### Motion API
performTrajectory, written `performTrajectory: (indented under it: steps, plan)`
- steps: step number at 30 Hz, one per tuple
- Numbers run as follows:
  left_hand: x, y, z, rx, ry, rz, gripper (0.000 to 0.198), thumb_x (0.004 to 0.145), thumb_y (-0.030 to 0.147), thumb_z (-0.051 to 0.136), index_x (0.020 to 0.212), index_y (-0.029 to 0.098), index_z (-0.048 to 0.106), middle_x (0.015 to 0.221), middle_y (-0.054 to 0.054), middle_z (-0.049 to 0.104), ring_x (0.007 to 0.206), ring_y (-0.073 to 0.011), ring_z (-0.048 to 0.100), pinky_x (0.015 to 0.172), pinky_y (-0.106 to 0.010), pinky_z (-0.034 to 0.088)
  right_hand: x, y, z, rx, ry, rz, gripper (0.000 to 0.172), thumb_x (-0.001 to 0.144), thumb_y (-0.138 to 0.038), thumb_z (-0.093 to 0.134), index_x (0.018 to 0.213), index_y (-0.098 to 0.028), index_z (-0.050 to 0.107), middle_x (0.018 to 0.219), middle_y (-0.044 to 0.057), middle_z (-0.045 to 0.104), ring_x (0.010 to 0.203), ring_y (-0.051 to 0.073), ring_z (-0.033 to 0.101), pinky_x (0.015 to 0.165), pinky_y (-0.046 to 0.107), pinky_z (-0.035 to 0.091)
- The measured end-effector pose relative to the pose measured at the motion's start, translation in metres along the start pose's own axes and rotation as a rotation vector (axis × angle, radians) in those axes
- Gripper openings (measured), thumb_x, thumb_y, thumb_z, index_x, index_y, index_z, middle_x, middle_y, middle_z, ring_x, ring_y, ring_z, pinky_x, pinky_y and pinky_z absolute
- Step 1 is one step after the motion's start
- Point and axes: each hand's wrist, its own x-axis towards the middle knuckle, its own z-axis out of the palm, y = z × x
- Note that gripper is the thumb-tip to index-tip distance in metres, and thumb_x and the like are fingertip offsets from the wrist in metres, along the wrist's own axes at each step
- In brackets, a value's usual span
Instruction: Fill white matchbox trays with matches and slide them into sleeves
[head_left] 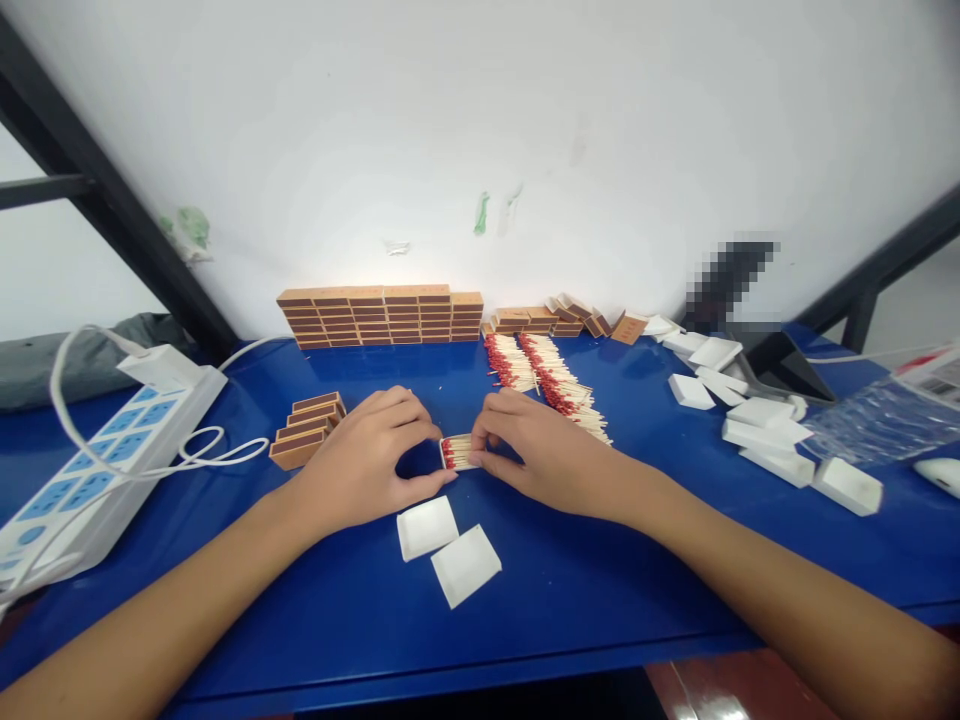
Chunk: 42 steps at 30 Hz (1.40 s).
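Note:
A small white matchbox tray point(441, 453) holding red-tipped matches point(459, 452) lies on the blue table between my hands. My left hand point(379, 450) curves around its left end, with thumb and fingertips closed on the tray's edges. The fingers of my right hand point(517, 440) are pinched together at the right end of the matches, hiding that end of the tray. Two white trays point(427, 527) point(466, 565) sit just in front of my hands. Beyond my right hand, loose matches point(559, 370) are spread in two rows, red heads to the left.
Stacked matchboxes point(382, 318) line the wall, with a looser pile of boxes point(536, 318) to their right. More matchbox sleeves point(304, 432) are beside my left wrist. Several white trays point(765, 437) lie scattered at right near clear plastic point(870, 420). A power strip point(112, 470) with cables occupies the left.

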Motion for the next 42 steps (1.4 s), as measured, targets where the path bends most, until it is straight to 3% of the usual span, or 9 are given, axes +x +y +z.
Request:
performTrajectory:
  steps: [7, 10, 12, 18, 24, 28, 34, 39, 42]
  plan:
    - [-0.001, -0.003, -0.002, 0.015, -0.020, -0.003, 0.027, 0.097, 0.046, 0.073, 0.104, 0.020, 0.077, 0.104, -0.008, 0.074, 0.104, -0.0260, 0.062, 0.095, -0.045, 0.053, -0.001, 0.002, -0.003, 0.037, 0.008, 0.057, 0.005, 0.100, -0.025, 0.069, 0.102, -0.022, 0.065, 0.104, 0.006, 0.064, 0.100, 0.023, 0.060, 0.086, 0.038, 0.050]
    - [-0.001, -0.010, -0.012, 0.075, 0.029, 0.002, 0.031, 0.096, 0.048, 0.074, 0.109, 0.019, 0.077, 0.109, -0.009, 0.075, 0.110, -0.0276, 0.062, 0.098, -0.046, 0.053, -0.003, 0.005, -0.003, 0.048, 0.006, 0.044, 0.032, 0.095, -0.038, 0.078, 0.120, -0.024, 0.065, 0.115, 0.008, 0.062, 0.108, 0.025, 0.060, 0.091, 0.041, 0.052]
    - [-0.001, -0.015, -0.022, 0.138, 0.084, 0.006, 0.030, 0.097, 0.047, 0.073, 0.108, 0.019, 0.077, 0.108, -0.009, 0.075, 0.109, -0.0280, 0.063, 0.098, -0.047, 0.052, -0.003, 0.007, -0.002, 0.037, -0.012, 0.030, 0.037, 0.094, -0.040, 0.078, 0.125, -0.024, 0.065, 0.119, 0.009, 0.061, 0.113, 0.027, 0.059, 0.096, 0.044, 0.051]
    - [-0.001, -0.027, -0.049, 0.234, 0.070, -0.100, 0.036, 0.098, 0.051, 0.064, 0.077, 0.023, 0.072, 0.067, -0.003, 0.061, 0.070, -0.0207, 0.054, 0.067, -0.038, 0.046, -0.001, 0.010, -0.001, 0.007, -0.029, 0.038, 0.023, 0.097, -0.035, 0.073, 0.115, -0.022, 0.067, 0.116, 0.010, 0.063, 0.110, 0.028, 0.059, 0.093, 0.044, 0.052]
    - [-0.004, -0.035, -0.033, 0.258, -0.005, -0.129, 0.044, 0.094, 0.053, 0.070, 0.119, 0.018, 0.078, 0.111, -0.013, 0.075, 0.106, -0.0325, 0.065, 0.095, -0.050, 0.052, 0.001, 0.023, -0.003, -0.045, 0.061, 0.056, 0.021, 0.092, -0.032, 0.076, 0.109, -0.021, 0.068, 0.113, 0.010, 0.065, 0.109, 0.028, 0.060, 0.093, 0.043, 0.051]
    - [-0.006, -0.040, -0.022, 0.292, -0.060, -0.181, 0.048, 0.093, 0.056, 0.071, 0.120, 0.016, 0.078, 0.113, -0.015, 0.075, 0.111, -0.0366, 0.064, 0.097, -0.055, 0.051, 0.003, 0.035, -0.002, -0.060, 0.100, 0.066, 0.021, 0.091, -0.032, 0.076, 0.106, -0.021, 0.067, 0.112, 0.010, 0.067, 0.108, 0.028, 0.061, 0.091, 0.042, 0.051]
    - [-0.007, -0.045, -0.022, 0.251, -0.102, -0.218, 0.030, 0.097, 0.044, 0.068, 0.109, 0.018, 0.076, 0.110, -0.012, 0.076, 0.107, -0.0330, 0.065, 0.093, -0.050, 0.052, 0.006, 0.036, 0.001, -0.044, 0.184, 0.080, 0.020, 0.091, -0.034, 0.076, 0.105, -0.022, 0.067, 0.104, 0.007, 0.071, 0.098, 0.025, 0.063, 0.084, 0.038, 0.049]
    - [-0.007, -0.043, -0.022, 0.208, -0.063, -0.216, 0.047, 0.097, 0.050, 0.069, 0.129, 0.016, 0.071, 0.118, -0.014, 0.075, 0.114, -0.0337, 0.064, 0.099, -0.052, 0.051, 0.007, 0.034, 0.003, -0.038, 0.197, 0.087, 0.021, 0.091, -0.035, 0.077, 0.105, -0.022, 0.067, 0.104, 0.006, 0.072, 0.095, 0.024, 0.063, 0.081, 0.036, 0.048]
    - [-0.007, -0.043, -0.021, 0.237, -0.116, -0.235, 0.041, 0.098, 0.048, 0.067, 0.126, 0.018, 0.074, 0.119, -0.014, 0.076, 0.115, -0.0343, 0.064, 0.101, -0.053, 0.050, 0.006, 0.037, 0.004, -0.048, 0.191, 0.087, 0.021, 0.091, -0.034, 0.078, 0.105, -0.022, 0.068, 0.104, 0.006, 0.073, 0.095, 0.024, 0.064, 0.081, 0.036, 0.048]
